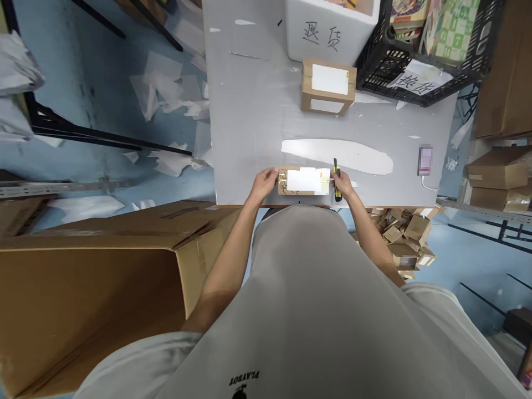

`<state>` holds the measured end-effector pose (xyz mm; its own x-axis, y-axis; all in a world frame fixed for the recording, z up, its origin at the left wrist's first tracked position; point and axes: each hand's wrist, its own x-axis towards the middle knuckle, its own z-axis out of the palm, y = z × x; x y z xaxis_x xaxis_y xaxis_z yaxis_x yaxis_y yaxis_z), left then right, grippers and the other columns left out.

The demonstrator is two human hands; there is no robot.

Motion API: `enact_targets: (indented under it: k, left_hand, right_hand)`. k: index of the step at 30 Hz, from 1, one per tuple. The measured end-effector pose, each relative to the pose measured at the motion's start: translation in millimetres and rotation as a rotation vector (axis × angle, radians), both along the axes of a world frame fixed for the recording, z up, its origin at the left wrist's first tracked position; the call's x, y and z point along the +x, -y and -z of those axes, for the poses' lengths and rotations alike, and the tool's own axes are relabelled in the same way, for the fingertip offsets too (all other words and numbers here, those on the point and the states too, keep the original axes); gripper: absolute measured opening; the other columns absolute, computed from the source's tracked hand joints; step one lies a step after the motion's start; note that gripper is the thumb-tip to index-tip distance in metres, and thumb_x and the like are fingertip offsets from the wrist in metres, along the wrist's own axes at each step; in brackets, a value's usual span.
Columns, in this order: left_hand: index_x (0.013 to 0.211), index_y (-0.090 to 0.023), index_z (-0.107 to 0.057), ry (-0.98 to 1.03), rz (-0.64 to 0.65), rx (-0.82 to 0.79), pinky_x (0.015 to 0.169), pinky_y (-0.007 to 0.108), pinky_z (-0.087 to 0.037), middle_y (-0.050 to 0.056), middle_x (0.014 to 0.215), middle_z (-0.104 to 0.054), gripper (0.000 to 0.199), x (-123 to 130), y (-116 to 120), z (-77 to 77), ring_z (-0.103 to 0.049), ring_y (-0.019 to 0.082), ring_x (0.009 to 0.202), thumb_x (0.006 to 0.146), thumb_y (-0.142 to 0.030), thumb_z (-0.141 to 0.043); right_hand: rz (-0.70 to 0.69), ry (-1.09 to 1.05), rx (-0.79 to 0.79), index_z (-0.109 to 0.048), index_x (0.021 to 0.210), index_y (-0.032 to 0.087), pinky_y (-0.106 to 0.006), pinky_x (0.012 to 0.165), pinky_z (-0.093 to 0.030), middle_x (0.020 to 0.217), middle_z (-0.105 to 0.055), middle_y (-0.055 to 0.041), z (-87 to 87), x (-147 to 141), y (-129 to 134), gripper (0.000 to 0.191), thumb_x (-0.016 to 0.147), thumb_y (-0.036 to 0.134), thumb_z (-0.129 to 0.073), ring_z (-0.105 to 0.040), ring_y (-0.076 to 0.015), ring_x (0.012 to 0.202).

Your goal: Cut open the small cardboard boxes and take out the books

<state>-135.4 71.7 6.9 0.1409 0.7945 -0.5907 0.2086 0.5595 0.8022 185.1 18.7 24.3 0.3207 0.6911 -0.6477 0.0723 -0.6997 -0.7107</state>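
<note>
A small cardboard box (284, 190) with a white label on its top lies near the front edge of the table. My left hand (264, 185) grips its left end between thumb and fingers. At the other end, my right hand (343, 184) is closed around a black and yellow utility knife (338, 194), whose tip points away from me. The fingertips of that hand are close to the box's right end; whether they touch it I cannot tell. Just beyond the box lies a long white strip of paper (338, 155).
Farther back stand a taped, labelled carton (307, 100), a white bin (293, 36) and a black crate (376, 66) of books. A phone (424, 160) with a cable lies at right. Below left is a large open cardboard box (124, 239); small boxes (417, 228) pile up below right.
</note>
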Motion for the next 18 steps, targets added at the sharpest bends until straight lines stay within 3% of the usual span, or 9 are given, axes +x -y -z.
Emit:
enact_targets:
  k: [4,8,18]
  left_hand:
    - [0.122,-0.014,-0.082,0.042,-0.089,0.006,0.109,0.042,-0.065,0.013,0.129,-0.084,0.054,-5,-1,-7.8,-0.076,0.032,0.126,0.101,-0.062,-0.069]
    - [0.135,-0.014,-0.081,0.024,-0.056,0.038,0.116,0.046,-0.062,0.013,0.142,-0.08,0.051,-10,-1,-9.0,-0.076,0.032,0.131,0.094,-0.044,-0.076]
    - [0.125,-0.016,-0.079,0.003,-0.007,-0.005,0.117,0.05,-0.063,0.014,0.127,-0.084,0.053,-9,16,20.2,-0.08,0.031,0.124,0.072,-0.022,-0.083]
  right_hand:
    - [-0.01,-0.006,0.099,-0.071,0.107,0.021,-0.032,0.08,-0.068,0.109,-0.079,-0.0076,-14.8,-1,8,0.054,0.099,0.074,-0.076,-0.077,-0.0181,0.087]
    - [0.007,-0.003,0.121,-0.074,0.122,0.021,-0.035,0.091,-0.07,0.12,-0.081,-0.0107,-24.1,-3,18,0.062,0.1,0.079,-0.07,-0.08,-0.0228,0.106]
    - [0.024,-0.037,0.06,-0.074,0.115,0.023,-0.039,0.094,-0.072,0.125,-0.083,-0.012,-4.1,-13,37,0.063,0.093,0.082,-0.075,-0.082,-0.0254,0.108]
